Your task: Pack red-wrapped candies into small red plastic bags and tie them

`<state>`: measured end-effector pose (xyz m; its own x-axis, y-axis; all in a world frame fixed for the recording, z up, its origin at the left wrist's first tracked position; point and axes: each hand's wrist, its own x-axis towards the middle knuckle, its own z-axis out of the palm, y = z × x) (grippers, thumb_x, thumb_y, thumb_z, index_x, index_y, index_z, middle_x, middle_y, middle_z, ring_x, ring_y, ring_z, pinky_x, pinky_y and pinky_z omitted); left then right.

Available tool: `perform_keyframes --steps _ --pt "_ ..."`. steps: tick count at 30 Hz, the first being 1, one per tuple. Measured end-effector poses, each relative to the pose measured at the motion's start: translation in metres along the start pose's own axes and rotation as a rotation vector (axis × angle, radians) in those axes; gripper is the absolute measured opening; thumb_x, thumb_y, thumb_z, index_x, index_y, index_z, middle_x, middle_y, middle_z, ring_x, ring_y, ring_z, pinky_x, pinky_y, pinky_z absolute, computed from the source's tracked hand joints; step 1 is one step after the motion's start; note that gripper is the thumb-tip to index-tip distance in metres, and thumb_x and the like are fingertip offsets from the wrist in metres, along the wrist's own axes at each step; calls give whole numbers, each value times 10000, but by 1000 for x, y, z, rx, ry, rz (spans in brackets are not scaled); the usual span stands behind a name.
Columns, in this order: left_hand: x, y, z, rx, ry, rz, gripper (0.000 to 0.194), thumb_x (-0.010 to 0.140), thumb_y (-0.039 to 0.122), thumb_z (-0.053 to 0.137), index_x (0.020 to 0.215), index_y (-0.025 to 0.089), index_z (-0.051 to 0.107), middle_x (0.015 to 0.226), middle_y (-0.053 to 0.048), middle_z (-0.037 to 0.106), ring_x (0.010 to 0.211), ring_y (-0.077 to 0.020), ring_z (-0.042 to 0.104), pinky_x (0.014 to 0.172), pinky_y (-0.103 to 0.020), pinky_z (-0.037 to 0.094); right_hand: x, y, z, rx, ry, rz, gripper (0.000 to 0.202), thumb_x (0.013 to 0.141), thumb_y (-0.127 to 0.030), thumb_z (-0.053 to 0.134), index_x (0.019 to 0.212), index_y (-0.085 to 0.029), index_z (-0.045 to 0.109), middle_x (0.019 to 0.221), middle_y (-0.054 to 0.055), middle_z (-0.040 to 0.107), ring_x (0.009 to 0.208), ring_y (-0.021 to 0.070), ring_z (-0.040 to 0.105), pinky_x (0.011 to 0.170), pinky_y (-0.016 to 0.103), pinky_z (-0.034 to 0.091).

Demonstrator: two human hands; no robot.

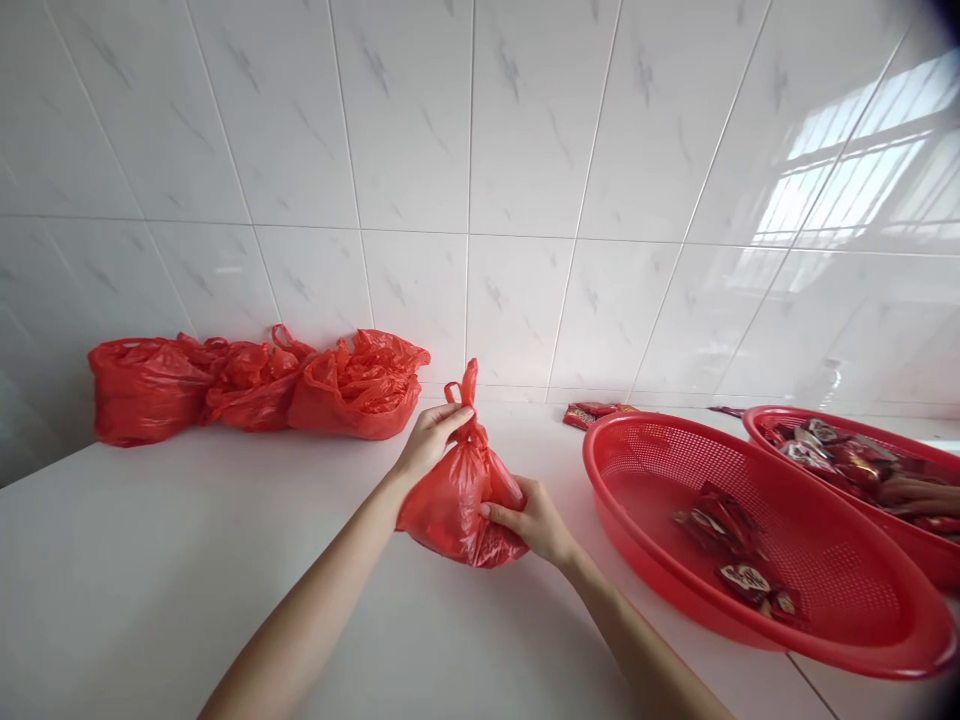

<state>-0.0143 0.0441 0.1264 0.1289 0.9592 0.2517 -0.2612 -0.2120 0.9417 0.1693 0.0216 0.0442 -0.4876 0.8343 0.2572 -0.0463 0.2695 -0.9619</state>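
Tied red bag (pixel 450 500): held upright between two bare hands over the middle of the white table (pixel 337 600); bulging below, knotted above, with a loop and a twisted end sticking up; contact with the tabletop hard to tell.
Left hand (pixel 429 440): closed about the gathered neck, pinching beside the knot.
Right hand (pixel 536 520): grasping the lower right side, thumb across the front, fingers partly hidden.
Row of red bags (pixel 356 395): three, full and crumpled, side by side near the wall, to the left and beyond.
Near colander (pixel 645 480): red, oval, right of the right hand; holding a few dark red packets (pixel 724 525).
Loose packets (pixel 589 413): lying behind its left rim.
Far colander (pixel 911 550): just beyond, strewn with mixed wrapped packets (pixel 832 455).
Co-worker's hand (pixel 919 495): in among those, at the right edge; grip impossible to tell.
Tiled wall (pixel 412 130): pale, grey-veined, reflecting a barred window at upper right.
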Motion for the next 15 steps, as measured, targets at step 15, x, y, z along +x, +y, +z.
perform_keyframes --steps 15 --pt "-83 89 -183 299 545 -4 180 639 306 785 735 163 732 771 -28 718 744 -152 608 658 -211 499 0 2 3 -270 106 -37 334 861 -458 639 1087 -212 638 1122 72 666 871 187 652 828 360 528"
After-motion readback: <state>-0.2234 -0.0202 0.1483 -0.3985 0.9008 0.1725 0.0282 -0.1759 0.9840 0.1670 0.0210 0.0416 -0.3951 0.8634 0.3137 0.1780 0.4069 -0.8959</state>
